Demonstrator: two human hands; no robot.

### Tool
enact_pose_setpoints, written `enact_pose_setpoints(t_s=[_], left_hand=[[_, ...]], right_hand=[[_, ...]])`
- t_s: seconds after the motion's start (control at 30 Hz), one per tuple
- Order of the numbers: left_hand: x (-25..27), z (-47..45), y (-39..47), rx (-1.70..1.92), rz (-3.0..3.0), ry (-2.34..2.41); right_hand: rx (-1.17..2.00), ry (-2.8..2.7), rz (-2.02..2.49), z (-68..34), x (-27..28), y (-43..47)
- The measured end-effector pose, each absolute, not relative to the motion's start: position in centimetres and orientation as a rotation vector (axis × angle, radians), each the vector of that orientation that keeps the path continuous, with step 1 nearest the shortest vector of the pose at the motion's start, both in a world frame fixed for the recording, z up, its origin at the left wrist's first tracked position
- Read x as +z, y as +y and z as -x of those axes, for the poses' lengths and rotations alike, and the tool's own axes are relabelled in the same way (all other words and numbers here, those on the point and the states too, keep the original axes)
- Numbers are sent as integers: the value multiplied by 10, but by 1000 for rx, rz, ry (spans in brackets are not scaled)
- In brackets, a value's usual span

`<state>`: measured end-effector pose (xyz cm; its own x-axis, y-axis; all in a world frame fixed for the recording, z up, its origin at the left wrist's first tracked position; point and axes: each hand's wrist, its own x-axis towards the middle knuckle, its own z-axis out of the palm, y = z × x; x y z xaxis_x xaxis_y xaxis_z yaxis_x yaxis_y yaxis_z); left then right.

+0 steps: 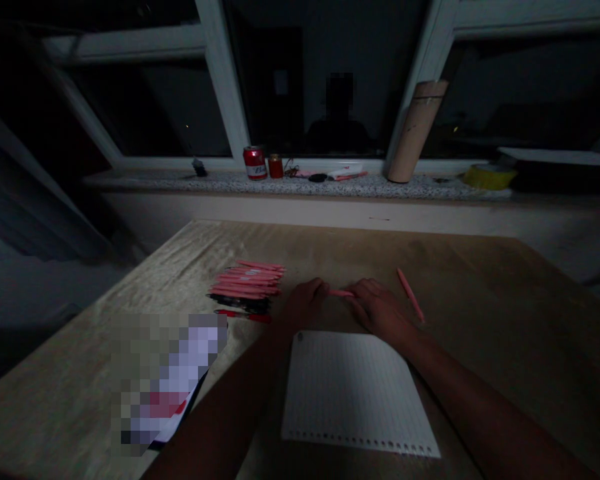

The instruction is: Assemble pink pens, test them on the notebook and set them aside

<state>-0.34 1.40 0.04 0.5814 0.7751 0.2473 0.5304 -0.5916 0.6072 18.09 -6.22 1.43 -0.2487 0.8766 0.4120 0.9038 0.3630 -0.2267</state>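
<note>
A pink pen (340,293) lies crosswise between my two hands, just beyond the notepad. The fingers of my left hand (307,298) are closed at its left end. My right hand (375,301) is closed around the other end, hiding that part. Left of my left hand is a pile of pink pens (250,279), with several black pens (240,303) and a red pen (245,316) along its near side. A single pink pen (410,295) lies apart, to the right of my right hand. Below my hands is a lined spiral notepad (355,387).
A phone-like device (180,387), its screen blurred out, lies left of my left forearm on the table (155,287). On the windowsill (220,183) stand a red can (255,164), a small red jar (275,167), a tall tan cylinder (417,133) and yellow tape (489,177).
</note>
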Motion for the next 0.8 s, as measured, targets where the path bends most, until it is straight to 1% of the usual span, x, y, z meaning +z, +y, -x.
enact_pose_setpoints(t_s=[0.3,0.63,0.8], left_hand=[[2,4,12,698,-2319,998],[10,4,6,688,-2370,934],[8,2,6,717,-2362,920]], right_hand=[[-40,-2194,1602,-177,18,-64],[145,-2160,1548,-175,19,-66],[166,-2122,1513,-174,19,-68]])
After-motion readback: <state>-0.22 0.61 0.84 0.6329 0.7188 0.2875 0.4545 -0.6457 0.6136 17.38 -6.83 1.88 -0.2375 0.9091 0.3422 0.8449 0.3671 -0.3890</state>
